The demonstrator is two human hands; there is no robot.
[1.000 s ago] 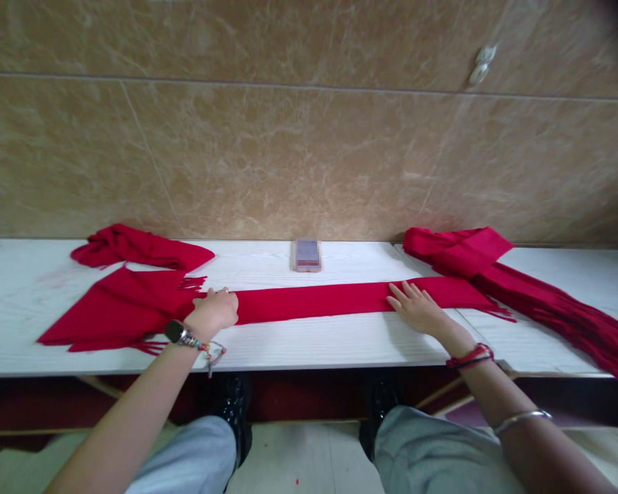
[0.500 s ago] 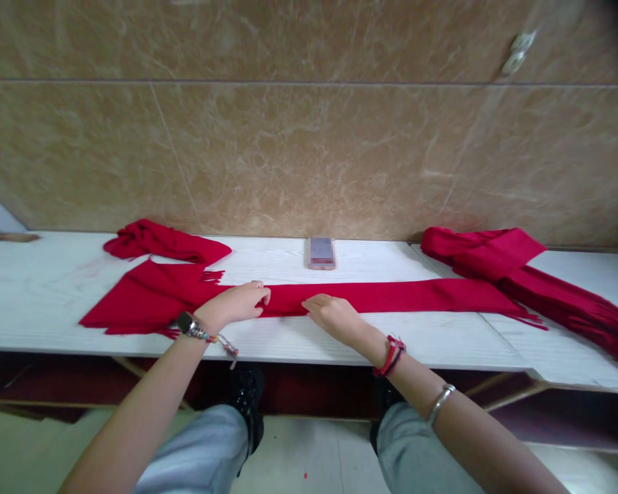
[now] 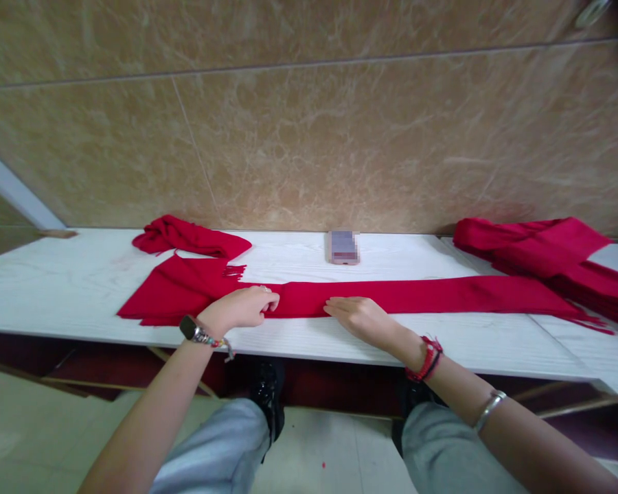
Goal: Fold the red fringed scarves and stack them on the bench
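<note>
A long red scarf (image 3: 412,296) lies stretched out in a flat, narrow band along the white counter, with fringe at its right end. My left hand (image 3: 241,307) rests on the band's left part, its fingers curled in against the cloth; what the fingertips grip is partly hidden. My right hand (image 3: 363,319) lies flat on the band near the middle, fingers straight and together. Left of my left hand, a wider spread of red fringed cloth (image 3: 169,291) covers the counter; whether it belongs to the same scarf I cannot tell.
Behind the spread cloth sits a bunched red cloth (image 3: 190,238). A phone (image 3: 344,247) lies by the tiled wall (image 3: 309,151). More folded red scarves (image 3: 535,247) lie at the right. The white counter (image 3: 299,343) has shelves beneath its front edge.
The view has turned, so everything sits further right in the picture. My left hand has slid slightly left along the scarf, widening the gap between my hands. My right hand stays about where it was.
</note>
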